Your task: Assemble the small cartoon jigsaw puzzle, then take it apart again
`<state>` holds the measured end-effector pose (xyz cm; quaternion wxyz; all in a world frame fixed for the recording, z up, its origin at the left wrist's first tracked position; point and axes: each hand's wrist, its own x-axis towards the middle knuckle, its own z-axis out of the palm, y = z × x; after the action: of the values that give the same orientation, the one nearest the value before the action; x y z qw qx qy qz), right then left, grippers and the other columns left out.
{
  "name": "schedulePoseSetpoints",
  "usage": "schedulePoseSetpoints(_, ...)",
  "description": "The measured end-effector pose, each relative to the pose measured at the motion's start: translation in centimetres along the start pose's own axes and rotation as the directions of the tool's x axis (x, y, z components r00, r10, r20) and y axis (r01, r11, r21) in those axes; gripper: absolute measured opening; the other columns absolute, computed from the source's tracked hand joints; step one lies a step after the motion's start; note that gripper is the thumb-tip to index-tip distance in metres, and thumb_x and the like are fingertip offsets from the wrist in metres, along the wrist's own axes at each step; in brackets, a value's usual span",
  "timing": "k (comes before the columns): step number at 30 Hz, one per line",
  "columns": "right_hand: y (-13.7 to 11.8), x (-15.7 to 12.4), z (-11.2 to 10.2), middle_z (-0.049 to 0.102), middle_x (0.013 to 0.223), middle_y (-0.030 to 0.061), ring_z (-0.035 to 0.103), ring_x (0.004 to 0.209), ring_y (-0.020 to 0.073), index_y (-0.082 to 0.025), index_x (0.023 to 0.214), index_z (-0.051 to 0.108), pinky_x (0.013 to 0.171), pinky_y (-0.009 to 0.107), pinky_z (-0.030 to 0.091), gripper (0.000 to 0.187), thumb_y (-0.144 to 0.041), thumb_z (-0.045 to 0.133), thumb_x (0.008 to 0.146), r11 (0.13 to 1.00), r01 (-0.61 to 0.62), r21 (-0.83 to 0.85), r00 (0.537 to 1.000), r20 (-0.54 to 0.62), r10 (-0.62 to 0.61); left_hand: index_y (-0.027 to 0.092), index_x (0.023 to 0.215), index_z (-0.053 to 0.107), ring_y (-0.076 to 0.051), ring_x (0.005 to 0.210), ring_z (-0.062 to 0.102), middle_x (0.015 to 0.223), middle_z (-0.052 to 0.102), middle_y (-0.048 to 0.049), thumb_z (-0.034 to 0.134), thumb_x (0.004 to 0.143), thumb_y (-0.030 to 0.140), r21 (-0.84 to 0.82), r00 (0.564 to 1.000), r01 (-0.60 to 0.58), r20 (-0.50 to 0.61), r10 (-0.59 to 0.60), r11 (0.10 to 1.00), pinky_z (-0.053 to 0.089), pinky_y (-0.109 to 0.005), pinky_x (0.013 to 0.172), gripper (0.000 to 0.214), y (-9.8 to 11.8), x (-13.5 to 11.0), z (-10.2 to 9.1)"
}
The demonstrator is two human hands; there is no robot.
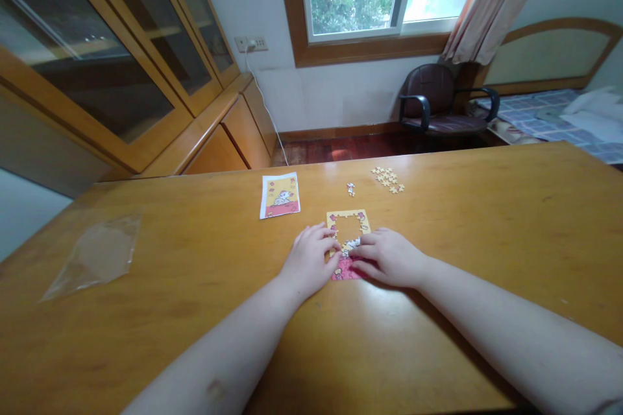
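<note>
A small jigsaw puzzle [348, 225] with a yellow border and pink bottom lies on the wooden table [195, 311], its middle unfilled. My left hand [309, 259] rests on its left edge, fingers curled and pressed down on the pieces. My right hand [387, 255] lies on its right side, fingertips pressed together on pieces near the puzzle's centre. A picture card [280, 194] showing the finished design lies to the far left of the puzzle. Several loose yellow pieces [388, 179] sit farther back, with one small joined bit [350, 189] beside them.
A clear plastic bag [95, 254] lies at the table's left. Behind the table stand a dark office chair [438, 104], wooden cabinets with glass doors [121, 58] on the left, a window and a bed at the right.
</note>
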<state>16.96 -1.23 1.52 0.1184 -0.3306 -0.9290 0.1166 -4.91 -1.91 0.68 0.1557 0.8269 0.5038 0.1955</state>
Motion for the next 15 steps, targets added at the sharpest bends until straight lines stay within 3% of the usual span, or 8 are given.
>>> schedulePoseSetpoints(4,0.02,0.0,0.08,0.065,0.082,0.0059,0.058,0.074,0.0152,-0.023,0.101,0.07,0.069,0.028,0.037,0.032,-0.039,0.044,0.094,0.999,0.034,0.011,0.999,0.018,-0.034,0.025,0.084,0.069,-0.027,0.12,0.05,0.115,0.065,-0.0035,0.058,0.081,0.024,0.002,1.0,-0.007,-0.001,0.007,1.0,0.036,-0.05,0.106,0.011,0.03,-0.03,-0.02)
schedulePoseSetpoints(15,-0.01,0.11,0.07,0.064,0.082,0.0058,0.058,0.073,0.0153,-0.022,0.103,0.069,0.07,0.028,0.038,0.033,-0.043,0.044,0.093,0.999,-0.031,-0.01,0.999,0.01,0.032,0.024,0.085,0.069,-0.026,0.116,0.053,0.111,0.066,-0.004,0.061,0.079,0.023,-0.016,1.0,-0.019,-0.019,0.018,1.0,0.04,-0.046,0.103,0.011,0.06,0.05,-0.01)
